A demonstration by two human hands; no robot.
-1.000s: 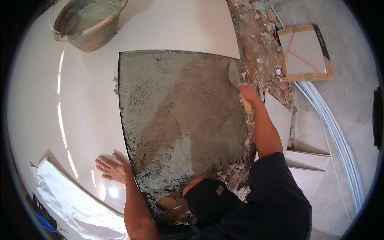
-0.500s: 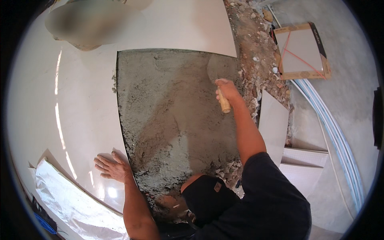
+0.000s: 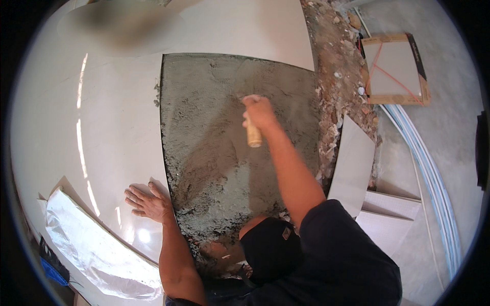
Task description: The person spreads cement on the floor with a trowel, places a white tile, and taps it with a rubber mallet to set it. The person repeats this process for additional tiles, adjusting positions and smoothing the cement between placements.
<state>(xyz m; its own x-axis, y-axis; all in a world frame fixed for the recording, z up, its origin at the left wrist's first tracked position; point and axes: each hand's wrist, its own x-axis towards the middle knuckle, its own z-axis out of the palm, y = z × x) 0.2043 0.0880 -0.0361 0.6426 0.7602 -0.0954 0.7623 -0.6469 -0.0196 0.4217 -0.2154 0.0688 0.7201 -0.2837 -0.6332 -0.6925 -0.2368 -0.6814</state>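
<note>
My right hand (image 3: 260, 113) is wrapped round the wooden handle (image 3: 253, 136) of a trowel, over the upper middle of a grey mortar bed (image 3: 204, 102). The trowel's blade is hard to make out against the mortar. The bed is smoother at the far side and right, rough and crumbly toward the near left. Flat on a large pale floor tile (image 3: 117, 132) rests my left hand (image 3: 148, 203), fingers spread, just beside the mortar's left edge. It holds nothing.
Another pale tile (image 3: 245, 25) borders the mortar's far side. Rubble (image 3: 337, 76) runs along the right, with a cut tile piece (image 3: 352, 163) on it. Beyond lie a tile carton (image 3: 395, 69) and a bundle of pale pipes (image 3: 429, 168). Plastic sheeting (image 3: 97, 250) lies near left.
My right hand has swept the trowel leftward, from the mortar's right edge to its upper middle. My left hand stays flat on the tile. The whole view has shifted slightly.
</note>
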